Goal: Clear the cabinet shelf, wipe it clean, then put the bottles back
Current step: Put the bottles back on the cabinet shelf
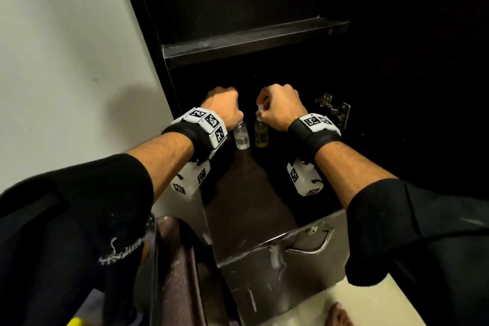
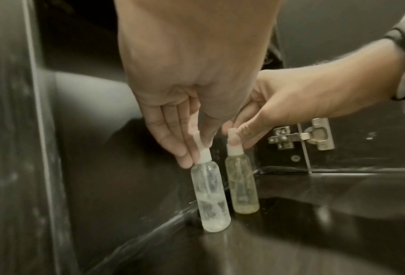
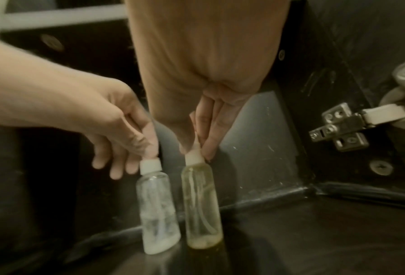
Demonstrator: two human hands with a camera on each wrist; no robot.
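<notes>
At frame centre, the left hand [image 1: 223, 108] pinches the clear bottle's [image 2: 210, 197] cap, the right hand [image 1: 280, 107] the yellowish bottle's [image 3: 202, 204]; both seemingly rest on the shelf [image 2: 290, 232]. Keep them upright and apart.

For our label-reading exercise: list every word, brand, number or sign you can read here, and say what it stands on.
None can be read.
Clear bottle: no label.
Yellowish bottle: no label.
Wrist bands: black-and-white square code patterns, no letters.
Sleeve: white marks, unreadable.
Hinge: stamped marks, blurred.
</notes>
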